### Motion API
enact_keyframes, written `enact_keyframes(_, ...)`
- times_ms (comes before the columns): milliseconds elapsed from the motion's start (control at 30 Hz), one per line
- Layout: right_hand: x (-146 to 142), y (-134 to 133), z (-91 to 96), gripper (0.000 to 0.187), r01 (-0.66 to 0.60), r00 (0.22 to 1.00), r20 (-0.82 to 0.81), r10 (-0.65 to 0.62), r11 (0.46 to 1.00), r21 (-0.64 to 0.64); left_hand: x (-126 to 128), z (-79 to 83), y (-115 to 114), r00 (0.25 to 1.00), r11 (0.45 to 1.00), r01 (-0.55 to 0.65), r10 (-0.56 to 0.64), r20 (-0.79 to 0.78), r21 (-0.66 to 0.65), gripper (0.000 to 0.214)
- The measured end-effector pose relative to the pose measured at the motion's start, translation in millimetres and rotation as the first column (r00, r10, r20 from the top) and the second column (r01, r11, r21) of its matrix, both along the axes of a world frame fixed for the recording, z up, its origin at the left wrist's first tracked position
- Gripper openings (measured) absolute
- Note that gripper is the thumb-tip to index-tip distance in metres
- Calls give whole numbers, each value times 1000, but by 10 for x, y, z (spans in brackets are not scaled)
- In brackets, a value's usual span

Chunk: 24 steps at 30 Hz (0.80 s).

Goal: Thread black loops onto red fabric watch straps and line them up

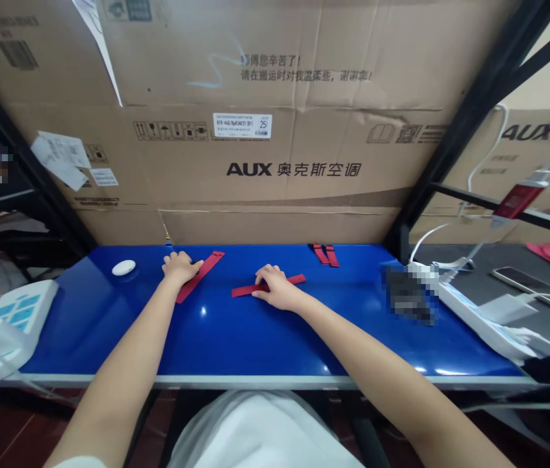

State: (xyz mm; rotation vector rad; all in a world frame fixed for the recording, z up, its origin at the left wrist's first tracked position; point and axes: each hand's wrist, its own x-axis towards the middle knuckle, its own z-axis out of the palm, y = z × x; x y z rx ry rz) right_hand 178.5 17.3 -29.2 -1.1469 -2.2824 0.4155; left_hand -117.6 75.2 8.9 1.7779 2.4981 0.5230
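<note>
My left hand rests on the blue tabletop with its fingers spread and slightly bent. Its thumb touches a red strap that lies slantwise, and a small dark bit shows beside the thumb. My right hand is closed over the middle of a second red strap, thumb and fingers drawn together on it. Both ends of that strap stick out flat on either side. What lies under the right fingers is partly hidden. Farther back are two short red straps with black ends.
A round white disc lies at the left on the blue table. White power strips stand at the left and right edges. Behind rises a large cardboard box. A phone lies on the grey surface at right. Another person sits far left.
</note>
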Motion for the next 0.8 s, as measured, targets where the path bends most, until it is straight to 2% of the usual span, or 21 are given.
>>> enact_keyframes(100,36,-16,17,18,-41,997,-68,38,998,-52,-31,-32,35,999,1000,16,-17,48,15,41)
enact_keyframes(233,106,-62,74,17,-117,975,-205,82,979,-166,-34,-54,19,993,993,59,-68,97,98,29)
enact_keyframes(300,126,-72,107,19,-128,966,-240,94,983,-129,23,-63,-3,988,984,88,-106,114,158,22)
enact_keyframes(367,144,-69,137,14,-132,959,-263,103,987,-93,137,-78,-38,965,960,166,-206,165,227,16)
enact_keyframes(400,154,-63,149,14,-141,953,-283,107,985,-102,214,-89,-65,930,937,223,-287,229,268,15)
enact_keyframes(433,165,-56,158,19,-154,944,-311,108,980,-129,301,-102,-100,857,901,292,-396,331,320,16)
enact_keyframes(467,176,-48,163,24,-167,933,-345,100,971,-170,395,-115,-146,740,862,344,-494,456,373,18)
enact_keyframes(500,188,-41,165,27,-183,920,-383,88,959,-219,491,-127,-200,592,820,395,-572,569,414,22)
enact_keyframes(533,200,-36,167,28,-200,904,-422,72,942,-268,585,-136,-263,439,785,450,-610,659,426,27)
enact_keyframes(567,211,-35,170,28,-219,886,-460,55,925,-311,672,-140,-330,322,760,489,-613,721,428,32)
enact_keyframes(600,222,-37,177,27,-237,869,-493,38,907,-347,750,-140,-399,245,741,520,-606,757,425,36)
enact_keyframes(667,240,-55,204,25,-255,852,-523,9,880,-400,870,-128,-528,198,712,585,-590,782,389,43)
enact_keyframes(800,280,-98,292,19,-200,879,-475,-43,872,-448,993,-104,-675,207,688,633,-592,779,355,49)
